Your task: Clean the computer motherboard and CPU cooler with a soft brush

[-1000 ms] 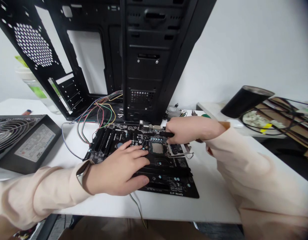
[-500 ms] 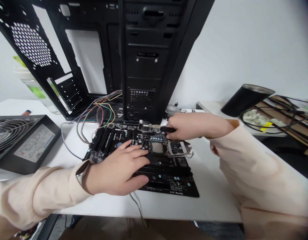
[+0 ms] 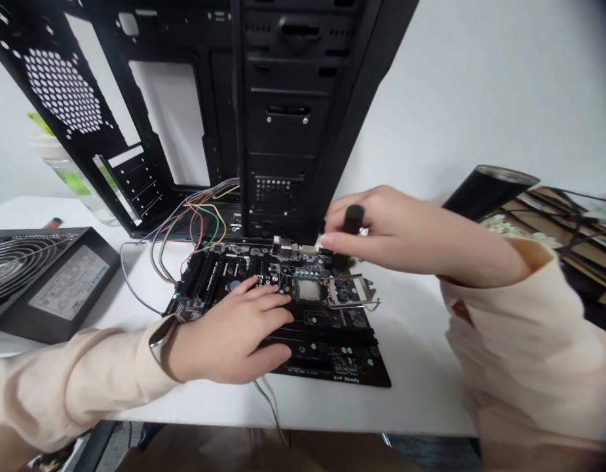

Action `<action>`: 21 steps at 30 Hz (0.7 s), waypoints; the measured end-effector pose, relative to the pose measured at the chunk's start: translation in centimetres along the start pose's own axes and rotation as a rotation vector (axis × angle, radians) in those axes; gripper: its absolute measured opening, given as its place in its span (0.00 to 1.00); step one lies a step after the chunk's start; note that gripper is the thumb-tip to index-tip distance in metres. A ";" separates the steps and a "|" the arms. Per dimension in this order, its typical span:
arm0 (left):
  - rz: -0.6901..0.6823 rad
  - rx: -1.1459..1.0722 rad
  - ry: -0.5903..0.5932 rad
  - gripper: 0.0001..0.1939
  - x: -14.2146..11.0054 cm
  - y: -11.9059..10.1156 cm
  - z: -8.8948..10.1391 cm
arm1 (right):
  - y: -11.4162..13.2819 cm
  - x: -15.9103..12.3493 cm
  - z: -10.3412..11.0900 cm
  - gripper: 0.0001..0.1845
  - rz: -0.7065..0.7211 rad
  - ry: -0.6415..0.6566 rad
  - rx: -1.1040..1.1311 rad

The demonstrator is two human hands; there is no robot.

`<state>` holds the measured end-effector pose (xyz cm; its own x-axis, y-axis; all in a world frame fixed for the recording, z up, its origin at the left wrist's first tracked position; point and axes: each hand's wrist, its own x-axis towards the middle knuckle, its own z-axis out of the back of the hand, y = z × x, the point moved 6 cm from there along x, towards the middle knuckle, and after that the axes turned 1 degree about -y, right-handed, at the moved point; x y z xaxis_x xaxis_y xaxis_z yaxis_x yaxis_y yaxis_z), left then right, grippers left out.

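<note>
My left hand (image 3: 238, 331) lies flat with fingers spread on a black motherboard (image 3: 332, 367). Just right of its fingertips, a square silver processor (image 3: 309, 290) sits in the socket. The metal socket cover (image 3: 350, 292) is swung open to the right. Above the board's far right corner, my right hand (image 3: 369, 226) grips a short black-handled tool (image 3: 354, 219) between thumb and fingers. The handle stands nearly upright; its dark lower end is blurred and partly behind the thumb, so its kind cannot be made out.
An open black computer case (image 3: 283, 144) stands behind the board, with coloured wires (image 3: 204, 203) trailing out. A power supply (image 3: 61, 282) lies at left, a plastic bottle (image 3: 67, 167) behind it. A black cylinder (image 3: 492, 190) and tangled cables (image 3: 578, 229) are at right.
My right hand has risen and turned, bringing the black handle from lying sideways to nearly upright. My left hand stays in place on the motherboard.
</note>
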<state>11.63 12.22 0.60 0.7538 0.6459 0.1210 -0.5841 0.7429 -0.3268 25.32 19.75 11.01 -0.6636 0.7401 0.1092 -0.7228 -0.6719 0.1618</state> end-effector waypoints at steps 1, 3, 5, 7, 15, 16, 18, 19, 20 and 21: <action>0.003 -0.001 0.005 0.17 0.0 0.0 0.0 | 0.4 0.2 -0.7 0.14 0.034 0.047 -0.032; 0.004 -0.003 0.008 0.18 0.1 0.1 -0.1 | 1.1 0.8 -2.6 0.12 0.104 0.169 -0.086; 0.002 -0.014 0.013 0.19 0.1 0.1 -0.1 | 1.7 1.1 -4.6 0.13 0.148 0.324 -0.103; 0.000 -0.029 0.018 0.19 0.0 0.2 -0.1 | 2.2 1.1 -6.2 0.13 0.165 0.450 -0.108; 0.006 -0.040 0.023 0.20 0.0 0.3 -0.3 | 3.3 0.3 -7.5 0.14 0.144 0.512 -0.301; 0.008 -0.045 0.023 0.20 0.0 0.2 -0.3 | 3.4 0.2 -7.5 0.15 0.153 0.515 -0.313; 0.005 -0.043 0.017 0.20 0.1 0.2 -0.3 | 3.4 0.4 -7.5 0.14 0.145 0.513 -0.317; 0.001 -0.035 0.013 0.20 0.1 0.2 -0.3 | 3.2 0.5 -7.5 0.14 0.127 0.507 -0.307; -0.002 -0.026 0.009 0.20 0.1 0.2 -0.3 | 3.1 0.6 -7.4 0.14 0.105 0.497 -0.292; -0.006 -0.019 0.010 0.20 0.1 0.2 -0.3 | 2.8 0.8 -7.3 0.14 0.082 0.487 -0.278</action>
<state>11.68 12.35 0.28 0.7599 0.6400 0.1138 -0.5742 0.7430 -0.3439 21.35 18.19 4.38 -0.6848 0.6306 -0.3652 -0.6448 -0.7578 -0.0994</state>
